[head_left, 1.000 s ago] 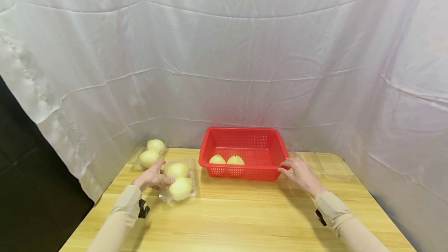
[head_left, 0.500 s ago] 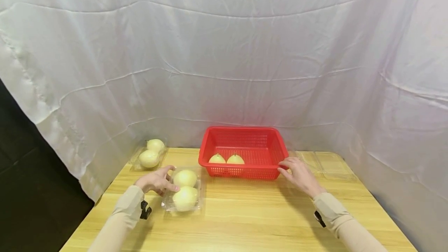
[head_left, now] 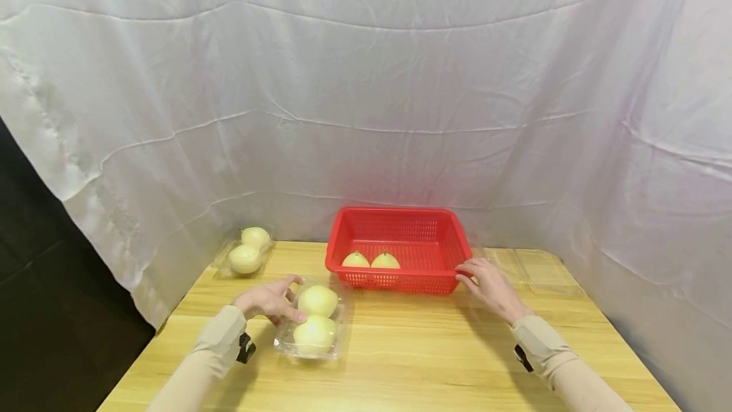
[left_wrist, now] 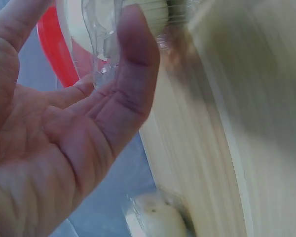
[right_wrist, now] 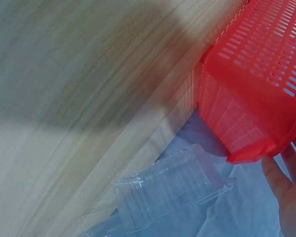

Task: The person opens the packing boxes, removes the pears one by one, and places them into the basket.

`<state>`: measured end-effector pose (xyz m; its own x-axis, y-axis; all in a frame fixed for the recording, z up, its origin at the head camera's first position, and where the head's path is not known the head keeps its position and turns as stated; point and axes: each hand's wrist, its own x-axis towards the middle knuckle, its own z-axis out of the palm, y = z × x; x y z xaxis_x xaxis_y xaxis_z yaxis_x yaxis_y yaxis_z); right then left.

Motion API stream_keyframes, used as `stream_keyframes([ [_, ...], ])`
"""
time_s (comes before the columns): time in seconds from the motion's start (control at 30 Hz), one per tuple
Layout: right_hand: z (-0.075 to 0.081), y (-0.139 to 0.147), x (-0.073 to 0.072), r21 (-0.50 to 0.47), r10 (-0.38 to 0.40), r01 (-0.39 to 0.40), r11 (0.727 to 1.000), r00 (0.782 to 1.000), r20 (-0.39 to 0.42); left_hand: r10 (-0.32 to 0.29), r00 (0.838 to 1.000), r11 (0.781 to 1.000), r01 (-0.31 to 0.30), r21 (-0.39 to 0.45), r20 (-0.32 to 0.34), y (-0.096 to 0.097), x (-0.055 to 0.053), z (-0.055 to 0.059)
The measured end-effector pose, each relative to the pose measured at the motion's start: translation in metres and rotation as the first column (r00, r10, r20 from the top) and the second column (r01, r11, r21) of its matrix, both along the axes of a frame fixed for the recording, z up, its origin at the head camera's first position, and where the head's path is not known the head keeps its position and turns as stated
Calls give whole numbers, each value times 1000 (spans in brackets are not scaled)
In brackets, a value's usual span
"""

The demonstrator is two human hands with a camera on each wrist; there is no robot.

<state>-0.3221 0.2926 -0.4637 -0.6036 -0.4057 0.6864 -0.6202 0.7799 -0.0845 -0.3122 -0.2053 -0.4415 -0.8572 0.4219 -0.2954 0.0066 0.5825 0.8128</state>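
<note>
My left hand (head_left: 273, 301) grips the left side of a clear plastic clamshell box (head_left: 337, 342) with two pale yellow pears (head_left: 317, 302) in it. In the left wrist view the thumb (left_wrist: 138, 54) lies on the near side of the box wall, with the other fingers behind it. At the front right corner of a red plastic basket (head_left: 423, 283), my right hand (head_left: 492, 288) holds the rim between thumb and fingers. Two more pears (head_left: 386, 261) sit inside the basket along its front wall. The right wrist view shows the fingers (right_wrist: 274, 173) right at the basket's rim.
A second clear box (head_left: 225, 270) with two pears (head_left: 244, 259) stands at the table's back left. Another clear plastic box (head_left: 549, 272) lies at the back right, beyond my right hand. Grey-white curtains (head_left: 400, 113) hang behind the wooden table (head_left: 412, 361).
My left hand has carried the clear box of pears rightward and toward me, from beside the back left box to in front of the basket's left corner. The right hand and basket stay put.
</note>
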Motion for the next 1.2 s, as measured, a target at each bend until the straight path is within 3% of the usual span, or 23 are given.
stream_keyframes([
  [0.2, 2, 0, 0, -1, -5, 5, 1000, 1000, 8, -65, 997, 998, 65, -8, -48, 15, 4, -2],
  [0.53, 3, -7, 1, 10, -28, 28, 1000, 1000, -12, -104, 990, 994, 102, -22, -95, 35, 8, -6],
  [0.7, 2, -15, 5, 9, -39, 39, 999, 999, 16, -114, 988, 994, 113, -11, -109, 49, 11, -9],
  [1.0, -2, -40, 15, 50, 71, -72, 996, 997, 23, -124, 982, 990, 132, 48, -139, 72, 12, -13],
  [1.2, -11, -60, 28, 60, 188, -194, 979, 978, 89, -111, 976, 991, 123, 51, -186, 83, 13, -15],
])
